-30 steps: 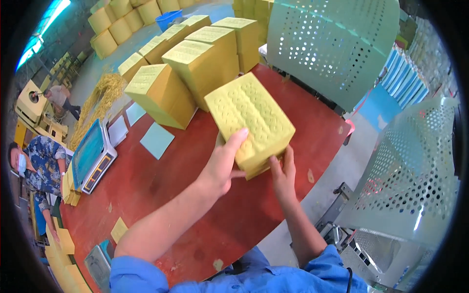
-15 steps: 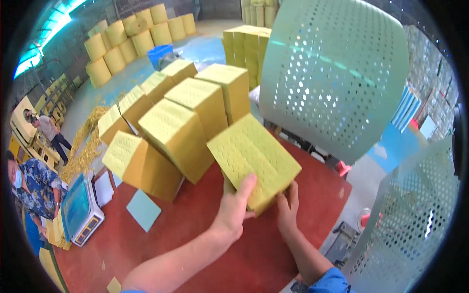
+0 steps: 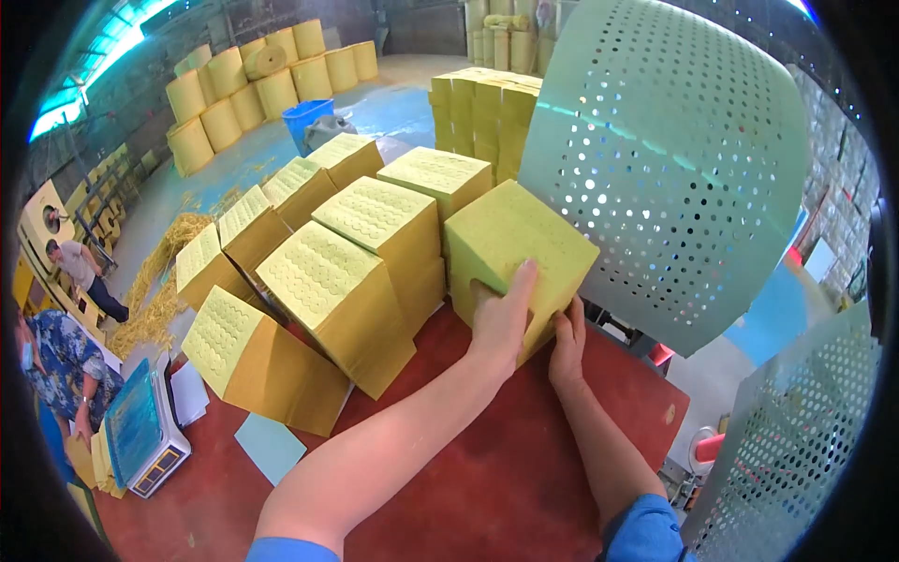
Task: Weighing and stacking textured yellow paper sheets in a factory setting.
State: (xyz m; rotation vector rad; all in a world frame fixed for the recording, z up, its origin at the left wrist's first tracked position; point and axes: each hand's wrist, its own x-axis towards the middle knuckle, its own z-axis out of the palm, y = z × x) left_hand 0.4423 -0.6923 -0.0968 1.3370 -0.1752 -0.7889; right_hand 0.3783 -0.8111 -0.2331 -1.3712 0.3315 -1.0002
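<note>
Yellow paper stack [image 3: 518, 232] is gripped btwn L hand [image 3: 499, 328] & R hand [image 3: 567, 350], nr embossed stacks [image 3: 328, 281] on red worktop [image 3: 468, 459].

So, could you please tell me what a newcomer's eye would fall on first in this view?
Probably the large, curved, pale-green perforated panel at the upper right, dotted with round holes. Next might be the yellow block near the centre, held by the left grip and right grip. Left of it, a group of yellow stacks with patterned tops stands on the red table.
</note>
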